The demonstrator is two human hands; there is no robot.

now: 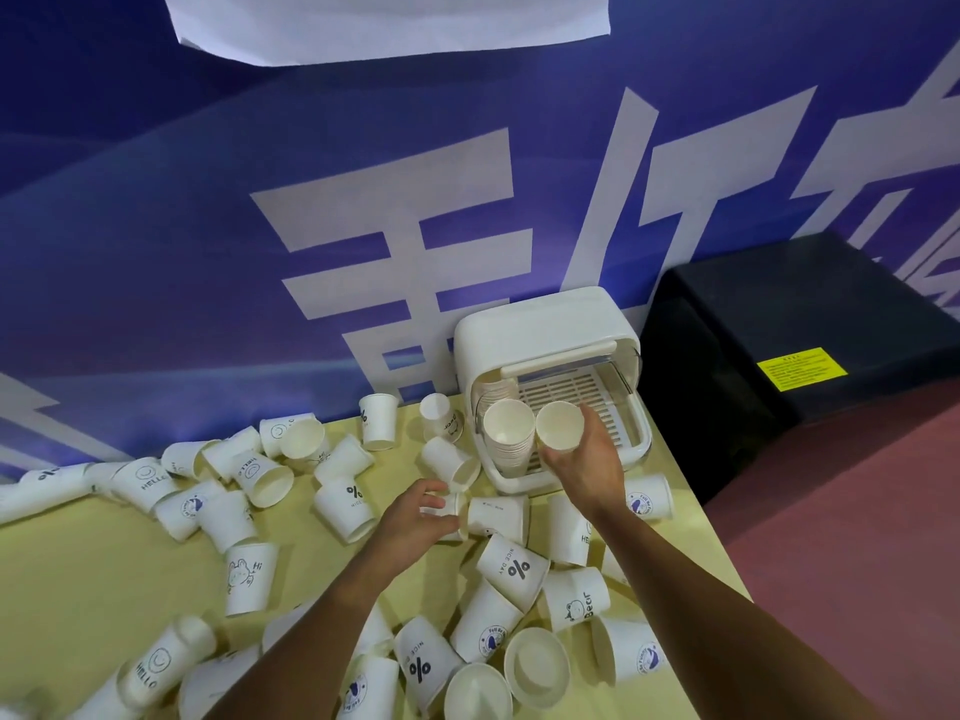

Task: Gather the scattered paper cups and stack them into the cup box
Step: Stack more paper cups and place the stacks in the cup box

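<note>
The paper cups are thin white paper, matt outside with dark printed ink and faintly shinier inside. The cup box is smooth white plastic with a soft gloss, a clear plastic lid and a slotted plastic tray. The tabletop is pale yellow, smooth and matt. The blue banner looks like smooth printed sheeting with a slight sheen. The black case is dully reflective and bears a yellow label. The red floor is matt.
</note>
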